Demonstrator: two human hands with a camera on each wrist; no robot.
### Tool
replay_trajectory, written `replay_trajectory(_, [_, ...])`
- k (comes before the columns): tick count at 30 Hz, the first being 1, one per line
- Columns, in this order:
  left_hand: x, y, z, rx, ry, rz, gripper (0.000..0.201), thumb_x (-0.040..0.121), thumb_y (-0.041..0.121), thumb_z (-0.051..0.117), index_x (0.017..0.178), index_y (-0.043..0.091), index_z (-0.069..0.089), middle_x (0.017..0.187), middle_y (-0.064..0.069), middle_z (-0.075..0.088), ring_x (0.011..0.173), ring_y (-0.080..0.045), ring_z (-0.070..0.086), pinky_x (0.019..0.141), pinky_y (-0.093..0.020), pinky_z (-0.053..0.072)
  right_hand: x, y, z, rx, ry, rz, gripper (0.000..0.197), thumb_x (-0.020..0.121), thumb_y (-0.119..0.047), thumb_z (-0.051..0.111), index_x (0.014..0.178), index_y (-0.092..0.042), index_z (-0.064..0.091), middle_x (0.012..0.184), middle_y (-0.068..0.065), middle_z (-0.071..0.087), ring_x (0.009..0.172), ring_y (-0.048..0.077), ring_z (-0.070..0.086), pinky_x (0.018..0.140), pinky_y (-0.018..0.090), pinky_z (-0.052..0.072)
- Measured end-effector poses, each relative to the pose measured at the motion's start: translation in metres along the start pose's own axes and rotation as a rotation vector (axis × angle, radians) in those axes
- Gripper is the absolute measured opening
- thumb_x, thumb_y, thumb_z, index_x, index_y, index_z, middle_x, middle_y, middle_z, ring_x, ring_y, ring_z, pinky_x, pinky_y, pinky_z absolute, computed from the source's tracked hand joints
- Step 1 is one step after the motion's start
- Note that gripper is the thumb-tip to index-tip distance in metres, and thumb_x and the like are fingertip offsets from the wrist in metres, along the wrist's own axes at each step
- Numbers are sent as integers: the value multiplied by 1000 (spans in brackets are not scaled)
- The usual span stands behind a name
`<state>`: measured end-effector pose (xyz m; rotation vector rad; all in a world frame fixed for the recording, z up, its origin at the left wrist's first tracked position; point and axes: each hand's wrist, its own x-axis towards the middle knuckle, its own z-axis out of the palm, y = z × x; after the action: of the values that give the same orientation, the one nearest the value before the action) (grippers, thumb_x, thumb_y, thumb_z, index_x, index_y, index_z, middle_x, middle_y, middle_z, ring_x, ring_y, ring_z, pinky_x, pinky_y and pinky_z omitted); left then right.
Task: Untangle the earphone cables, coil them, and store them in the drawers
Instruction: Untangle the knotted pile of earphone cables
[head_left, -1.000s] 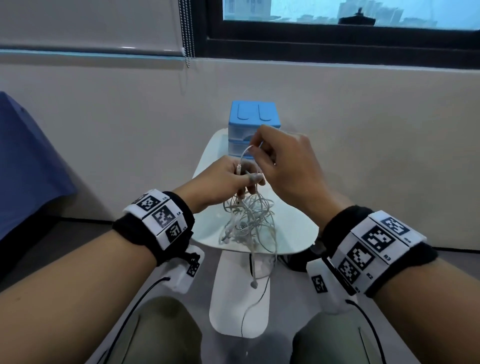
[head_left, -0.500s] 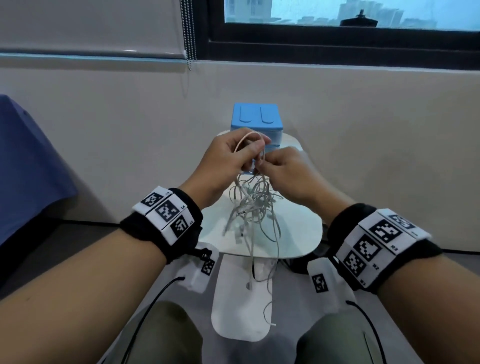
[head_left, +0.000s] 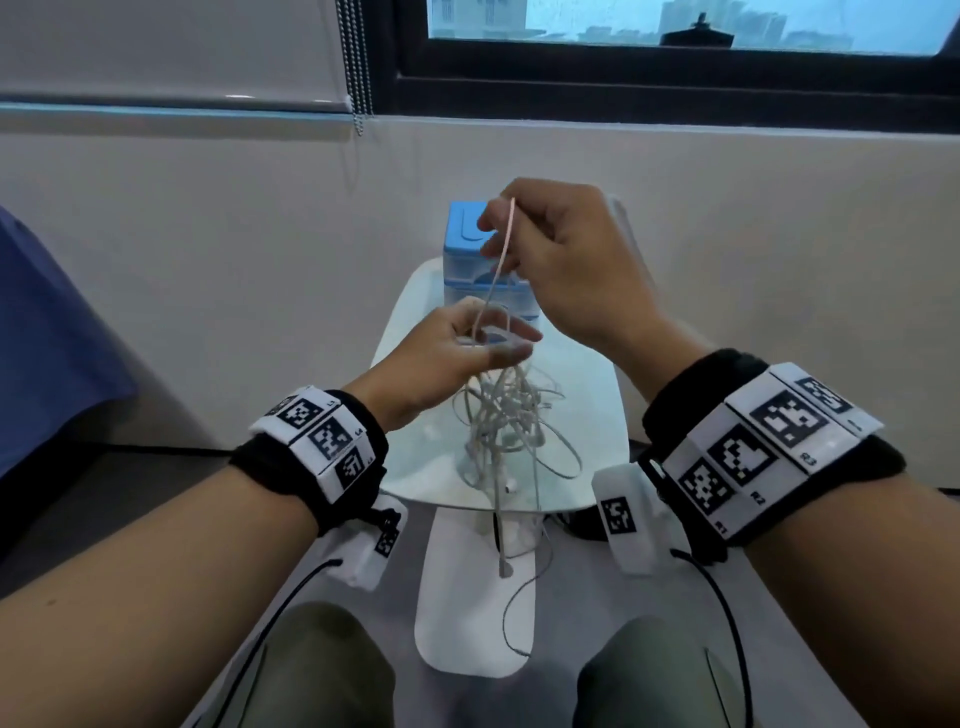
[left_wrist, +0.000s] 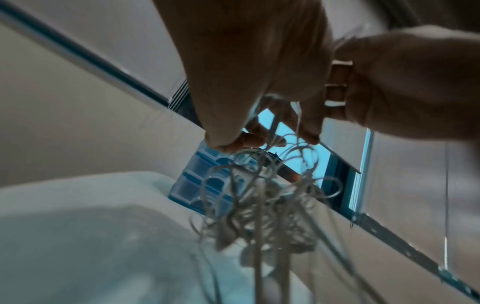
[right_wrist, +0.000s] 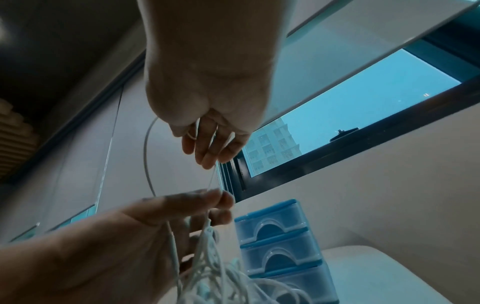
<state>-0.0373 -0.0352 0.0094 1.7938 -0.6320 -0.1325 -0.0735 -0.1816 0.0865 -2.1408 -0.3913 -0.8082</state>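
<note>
Head view shows the earphone cables as one thin white tangle hanging in the air above the small white tabletop, gathered at the top in the left hand and trailing down past the tabletop's near edge, where one earbud dangles freely. The left hand's fingers are curled round the neck of the bunch, thumb against fingertips, so they grip it rather than merely carry it. Higher up, the right hand pinches a single strand between thumb and fingertips and holds it taut, running straight down into the left hand's grip; the right wrist view shows the same strand also looping out in a slack arc to one side. Behind both hands stands the blue set of drawers, three drawers with arched pulls, all apparently closed. These cables look very light, limp and smooth-jacketed, so they should slide through fingers easily but will cinch where loops cross. A hard pull on the taut strand would likely tighten a knot or strain the fine wire at an earbud joint. Better hold is probably the cord itself near a free end, feeding it back through loops, with the bunch held loosely enough to let strands slip.
</note>
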Motion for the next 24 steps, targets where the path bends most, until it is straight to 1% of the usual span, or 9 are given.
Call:
replay_trajectory(4, [9,0,0,-3,84,-16,11,89,24,78,79,27,77,91,4,76,83,-6,66,88,-29,51,-4,5,0,-170,-1,-115,24,103,-34,55,103,-25,77,86,-6,75,75,14,66,71,40,53])
replay_trajectory(8, [4,-14,3,268,-57,-73,17,98,34,68,95,24,81,94,10,65,75,1,55,75,-21,42,-2,4,-4,-205,205,-326,26,103,-25,56,119,-16,74,106,-3,77,95,18,69,82,35,55])
replay_trajectory(10, [2,-17,4,336,-48,-71,23,101,37,63,104,24,81,97,13,55,85,2,54,78,-20,40,-5,4,-5,-209,165,-319,29,101,-23,60,129,-16,67,96,-2,75,86,15,66,77,31,55])
replay_trajectory(14, [8,-5,1,415,58,5,30,104,38,56,106,19,79,94,-4,60,86,-17,58,79,-35,45,-23,20,-3,-37,52,-18,72,84,-4,71,145,-24,38,65,-2,54,56,10,53,57,30,48])
replay_trajectory(16, [12,6,-2,400,100,55,34,105,35,55,101,9,77,89,-13,67,77,-21,56,73,-36,43,-35,34,2,124,13,190,80,82,-2,73,145,-28,29,63,-10,57,54,3,53,55,23,44])
replay_trajectory(18, [15,17,-4,373,149,106,30,105,33,57,103,12,78,95,-16,75,81,-24,64,75,-37,47,-46,43,12,321,-43,329,81,85,-1,75,143,-31,26,61,-23,60,55,-6,56,58,14,44])
replay_trajectory(19, [16,23,-4,359,174,127,28,105,32,58,105,14,79,97,-15,76,86,-27,68,78,-40,51,-50,47,19,408,-77,379,80,85,0,74,141,-32,27,64,-22,63,58,-5,59,61,17,47])
replay_trajectory(22, [19,39,-3,311,213,173,26,104,31,59,109,16,80,95,-4,78,88,-16,70,84,-39,55,-55,57,40,427,-196,450,76,86,-23,77,148,-32,33,82,-2,64,70,7,61,68,31,47])
replay_trajectory(24, [18,49,-3,227,199,224,26,106,28,57,111,16,79,92,10,77,83,0,67,80,-24,54,-57,63,48,401,-243,456,69,85,-41,73,145,-30,43,79,2,57,67,10,53,67,33,42])
